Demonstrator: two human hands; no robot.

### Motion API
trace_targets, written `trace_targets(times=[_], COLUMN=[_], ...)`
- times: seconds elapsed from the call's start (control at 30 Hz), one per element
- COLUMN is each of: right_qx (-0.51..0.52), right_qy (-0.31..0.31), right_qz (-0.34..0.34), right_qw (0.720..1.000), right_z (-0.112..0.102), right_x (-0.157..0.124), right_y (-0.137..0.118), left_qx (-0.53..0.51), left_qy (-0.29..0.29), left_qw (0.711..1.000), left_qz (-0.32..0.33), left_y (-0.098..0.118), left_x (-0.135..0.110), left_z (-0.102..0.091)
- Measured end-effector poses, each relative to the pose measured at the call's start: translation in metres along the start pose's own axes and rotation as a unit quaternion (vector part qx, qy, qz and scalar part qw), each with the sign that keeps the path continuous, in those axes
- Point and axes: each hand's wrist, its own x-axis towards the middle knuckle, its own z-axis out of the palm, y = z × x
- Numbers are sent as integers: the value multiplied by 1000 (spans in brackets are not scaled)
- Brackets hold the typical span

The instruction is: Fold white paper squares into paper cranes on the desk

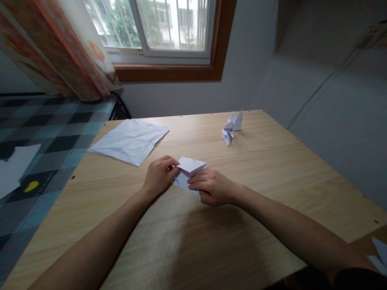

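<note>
head view. at the middle of the wooden table (pixel 272 177), small folded paper (pixel 191 166), white, held between both hands. pinched at its left corner by left hand (pixel 159 176), thumb and fingertips pressed together on it. gripped along its right side by right hand (pixel 213 188), fingers curled close together. toward the table's far left corner, creased open sheet (pixel 130 141), lying flat. near the table's far edge, right of middle, folded paper figure (pixel 232 127), well apart from the hands.
</note>
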Motion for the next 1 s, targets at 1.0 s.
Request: trace_targets(times=[1.0], right_qx=[-232], right_qy=[-130], right_qz=[36], right_qw=[963], right_z=[-52], right_x=[8], right_y=[2], left_qx=[87], left_qy=[-137], left_qw=[960], left_qz=[229], left_y=[13], left_x=[-9], left_z=[3])
